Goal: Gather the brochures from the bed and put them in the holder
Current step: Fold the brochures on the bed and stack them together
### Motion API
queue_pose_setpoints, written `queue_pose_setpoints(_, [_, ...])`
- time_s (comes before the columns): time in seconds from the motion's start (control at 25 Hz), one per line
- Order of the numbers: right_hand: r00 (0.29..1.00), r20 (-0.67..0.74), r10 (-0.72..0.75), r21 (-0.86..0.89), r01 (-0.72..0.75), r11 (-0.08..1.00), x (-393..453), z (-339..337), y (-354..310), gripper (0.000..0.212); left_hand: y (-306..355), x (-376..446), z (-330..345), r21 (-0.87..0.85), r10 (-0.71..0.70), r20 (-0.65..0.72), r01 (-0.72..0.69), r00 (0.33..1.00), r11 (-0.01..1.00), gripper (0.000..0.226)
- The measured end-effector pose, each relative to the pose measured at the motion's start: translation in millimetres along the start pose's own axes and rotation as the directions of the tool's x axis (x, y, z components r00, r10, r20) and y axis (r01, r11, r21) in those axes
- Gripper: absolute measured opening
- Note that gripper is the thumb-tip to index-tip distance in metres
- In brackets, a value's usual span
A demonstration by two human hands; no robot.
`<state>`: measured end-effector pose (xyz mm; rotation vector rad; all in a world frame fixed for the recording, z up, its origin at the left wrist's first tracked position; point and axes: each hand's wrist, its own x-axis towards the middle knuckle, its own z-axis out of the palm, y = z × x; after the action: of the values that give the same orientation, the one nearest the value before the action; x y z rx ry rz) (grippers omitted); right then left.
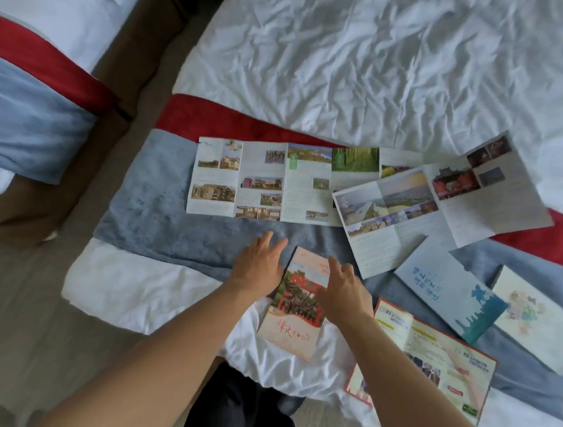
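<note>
Several brochures lie on the bed's blue runner (164, 214). A folded red-and-cream brochure (297, 311) lies nearest me, between my hands. My left hand (260, 262) hovers at its left edge with fingers straight. On the brochure's right side my right hand (344, 287) reaches forward, fingers relaxed. A long unfolded photo brochure (262, 180) lies beyond. To the right are another unfolded brochure (435, 204), a light-blue booklet (448, 286), a pale illustrated one (534, 314) and an orange-bordered leaflet (435, 355). No holder is in view.
The white crumpled duvet (377, 62) covers the far bed with a red band (219, 120) below it. A second bed (38, 73) stands at the left, across a carpeted aisle (43, 316). My dark trouser leg (242, 405) is at the bed's foot.
</note>
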<state>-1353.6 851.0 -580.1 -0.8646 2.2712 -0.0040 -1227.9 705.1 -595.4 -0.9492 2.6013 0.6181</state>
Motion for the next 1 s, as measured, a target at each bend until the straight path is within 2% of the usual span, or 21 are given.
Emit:
queue_pose_setpoints(0.12, [0.998, -0.038, -0.056, -0.027, 0.055, 0.998, 19.8, -32.9, -31.4, 0.055, -14.7, 23.5, -38.5, -0.034, 0.004, -0.063, -0.007, 0.998, 0.999, 0.054])
queue_pose_setpoints(0.28, [0.993, -0.016, -0.115, -0.064, 0.113, 0.991, 67.4, -49.4, -81.2, 0.044, -53.8, 63.3, -61.2, -0.046, -0.024, -0.049, 0.022, 0.999, 0.999, 0.056])
queue_pose_setpoints(0.44, [0.99, 0.048, -0.134, -0.091, 0.138, 0.986, 120.9, -42.9, -121.3, 0.048, -114.9, 103.2, -65.3, -0.076, -0.131, -0.035, 0.128, 0.991, 0.989, 0.054])
queue_pose_setpoints(0.6, [0.987, 0.073, -0.145, -0.106, 0.152, 0.983, 163.5, -33.1, -151.7, 0.061, -167.1, 135.8, -67.7, -0.075, -0.332, -0.017, 0.33, 0.943, 0.941, 0.058])
queue_pose_setpoints(0.8, [0.989, 0.07, -0.133, -0.135, 0.142, 0.981, 191.5, -23.7, -157.5, 0.068, -203.7, 163.3, -61.7, -0.215, -0.551, -0.008, 0.537, 0.834, 0.816, 0.071])
queue_pose_setpoints(0.88, [0.988, 0.075, -0.133, -0.137, 0.143, 0.98, 194.5, -21.8, -156.7, 0.067, -207.7, 166.9, -58.8, -0.273, -0.586, -0.007, 0.563, 0.81, 0.78, 0.073])
queue_pose_setpoints(1.0, [0.988, 0.058, -0.14, -0.113, 0.146, 0.983, 194.1, -24.9, -156.9, 0.065, -199.8, 165.7, -58.5, -0.314, -0.57, -0.047, 0.529, 0.821, 0.788, 0.071])
